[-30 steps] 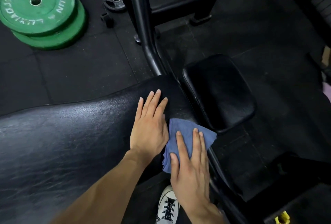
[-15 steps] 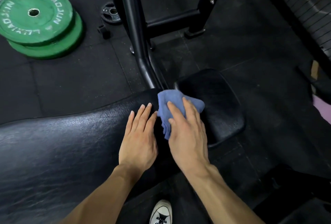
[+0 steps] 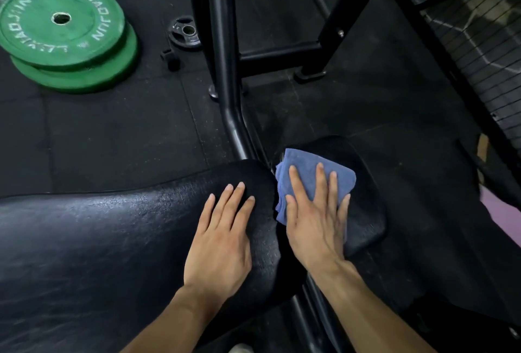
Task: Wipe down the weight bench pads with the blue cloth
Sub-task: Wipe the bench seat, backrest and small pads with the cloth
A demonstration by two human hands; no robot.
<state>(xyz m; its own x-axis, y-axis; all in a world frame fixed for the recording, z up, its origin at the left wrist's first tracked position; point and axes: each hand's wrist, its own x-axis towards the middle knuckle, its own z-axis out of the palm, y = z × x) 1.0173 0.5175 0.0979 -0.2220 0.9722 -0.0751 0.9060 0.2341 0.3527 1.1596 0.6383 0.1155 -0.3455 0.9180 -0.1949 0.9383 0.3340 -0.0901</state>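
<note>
The long black back pad [image 3: 98,240] of the weight bench fills the lower left. Its smaller seat pad [image 3: 366,211] lies to the right, across a narrow gap. The folded blue cloth [image 3: 307,169] lies on the left part of the seat pad. My right hand [image 3: 315,220] presses flat on the cloth with straight, spread fingers. My left hand [image 3: 222,237] rests flat on the end of the back pad, fingers straight, holding nothing.
Two stacked green weight plates [image 3: 64,34] lie on the rubber floor at the upper left, with a small black plate [image 3: 184,32] beside them. A black rack upright [image 3: 222,56] and crossbar [image 3: 282,56] stand just behind the pads. A mesh panel [image 3: 485,51] is at the right.
My right hand slid the cloth away from me along the back pad's end, then right across the gap onto the seat pad. My left hand stayed flat on the back pad.
</note>
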